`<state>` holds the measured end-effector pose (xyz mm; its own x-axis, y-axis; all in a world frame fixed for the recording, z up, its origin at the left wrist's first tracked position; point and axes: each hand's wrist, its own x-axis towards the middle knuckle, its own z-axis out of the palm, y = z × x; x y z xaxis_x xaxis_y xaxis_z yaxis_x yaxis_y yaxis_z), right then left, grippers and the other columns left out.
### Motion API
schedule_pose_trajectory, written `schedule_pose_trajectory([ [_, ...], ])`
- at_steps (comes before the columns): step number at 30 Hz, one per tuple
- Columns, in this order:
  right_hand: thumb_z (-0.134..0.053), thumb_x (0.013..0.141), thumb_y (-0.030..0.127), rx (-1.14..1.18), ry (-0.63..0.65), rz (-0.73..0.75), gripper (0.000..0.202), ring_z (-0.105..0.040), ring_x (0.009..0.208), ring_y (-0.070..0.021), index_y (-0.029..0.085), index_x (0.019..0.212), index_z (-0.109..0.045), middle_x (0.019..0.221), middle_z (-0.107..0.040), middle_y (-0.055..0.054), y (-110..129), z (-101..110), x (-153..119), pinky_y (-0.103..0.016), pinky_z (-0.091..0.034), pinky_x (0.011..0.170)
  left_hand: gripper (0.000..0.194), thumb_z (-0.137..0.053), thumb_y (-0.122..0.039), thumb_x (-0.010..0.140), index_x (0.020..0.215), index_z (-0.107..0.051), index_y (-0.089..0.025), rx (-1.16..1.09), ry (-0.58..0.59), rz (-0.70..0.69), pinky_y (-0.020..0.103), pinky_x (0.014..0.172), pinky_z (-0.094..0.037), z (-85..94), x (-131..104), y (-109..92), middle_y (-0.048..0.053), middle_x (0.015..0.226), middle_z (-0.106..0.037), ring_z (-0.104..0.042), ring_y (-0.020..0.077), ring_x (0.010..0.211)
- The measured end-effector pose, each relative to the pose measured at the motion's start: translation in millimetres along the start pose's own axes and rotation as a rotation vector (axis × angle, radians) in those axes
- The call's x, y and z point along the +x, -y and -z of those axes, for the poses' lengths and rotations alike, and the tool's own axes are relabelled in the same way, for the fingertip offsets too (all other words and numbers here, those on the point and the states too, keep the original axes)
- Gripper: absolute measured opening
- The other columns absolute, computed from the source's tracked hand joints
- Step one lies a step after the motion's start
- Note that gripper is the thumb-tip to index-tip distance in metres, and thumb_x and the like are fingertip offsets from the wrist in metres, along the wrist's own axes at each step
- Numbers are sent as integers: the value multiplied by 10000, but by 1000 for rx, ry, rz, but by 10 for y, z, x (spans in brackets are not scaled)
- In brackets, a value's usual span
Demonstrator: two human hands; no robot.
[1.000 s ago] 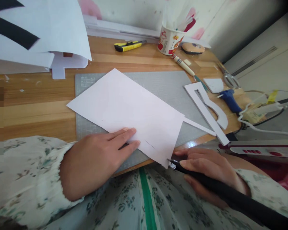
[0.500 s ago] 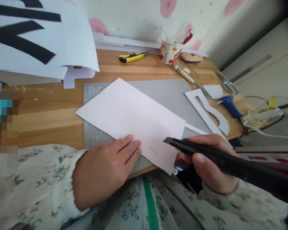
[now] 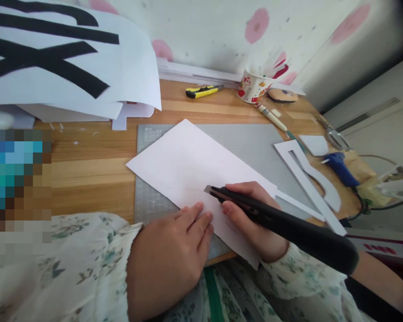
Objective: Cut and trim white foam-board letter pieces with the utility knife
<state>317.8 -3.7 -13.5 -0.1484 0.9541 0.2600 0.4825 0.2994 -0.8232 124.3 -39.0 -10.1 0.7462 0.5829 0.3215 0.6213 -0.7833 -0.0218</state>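
A white board lies slantwise on the grey cutting mat, with a corner reaching over the table's front edge. My left hand rests with fingers stretched out on the board's near edge. My right hand grips a black utility knife. The knife's short blade is over the middle of the board, right of my left fingertips; whether the tip touches cannot be told. Faint short lines show on the board, one partly under the knife and right hand. A narrow white strip sticks out beyond the board's right end.
A white cut-out letter lies at the mat's right edge, beside a blue glue gun and scissors. Behind are a yellow utility knife and a paper cup of tools. A large sheet with black letters stands back left.
My right hand has brought the knife leftward over the board, closer to my left hand. The whole view has shifted, so the table's things appear further right and slightly lower.
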Motion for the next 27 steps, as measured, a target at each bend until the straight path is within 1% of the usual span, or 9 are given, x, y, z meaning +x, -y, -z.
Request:
schedule_pose_trajectory([
  [4,-684,785,216,-40,12,29,212,-703,734,-170,244,987,-628,854,-735,-9,7,-4,-1,-271,-587,631,316,-425,-66,902,1034,-712,-63,-14,-4,23,388,796,-592,22,17,-2,147,1107,-718,-687,288,1023],
  [8,-681,779,199,-31,13,48,209,-698,710,-161,242,976,-628,832,-730,-5,3,-12,-1,-260,-583,624,326,-412,-56,900,1021,-715,-61,-18,-23,31,387,766,-601,21,25,1,146,1096,-722,-698,288,995],
  [12,-682,791,214,-29,35,44,204,-698,736,-160,239,986,-628,852,-729,-7,-2,-19,-5,-257,-579,641,345,-395,-48,895,1009,-721,-57,-18,-34,24,388,780,-603,3,23,3,150,1090,-722,-697,292,997],
  [16,-678,789,215,-39,42,31,188,-698,721,-169,239,969,-630,832,-731,-8,16,-22,-5,-265,-573,620,356,-384,-48,904,1032,-716,-56,-20,-19,21,390,788,-606,-1,13,2,153,1104,-716,-691,293,1014],
  [19,-667,785,197,-51,51,58,182,-695,681,-166,241,957,-630,796,-730,0,35,-12,1,-257,-567,594,349,-385,-49,914,1056,-704,-54,-7,-15,26,388,771,-613,0,10,5,151,1115,-712,-689,292,1019],
  [24,-656,788,181,-91,126,131,199,-693,658,-165,247,973,-621,772,-728,5,43,47,6,-251,-566,576,344,-380,-61,937,1074,-695,-77,-26,32,50,390,762,-622,15,22,6,127,1144,-705,-681,286,1041],
  [27,-644,790,163,-98,161,165,207,-687,646,-148,241,979,-612,770,-728,6,43,91,-3,-237,-562,586,352,-365,-82,954,1086,-692,-92,-61,57,73,397,772,-624,22,27,7,115,1142,-709,-677,283,1052],
])
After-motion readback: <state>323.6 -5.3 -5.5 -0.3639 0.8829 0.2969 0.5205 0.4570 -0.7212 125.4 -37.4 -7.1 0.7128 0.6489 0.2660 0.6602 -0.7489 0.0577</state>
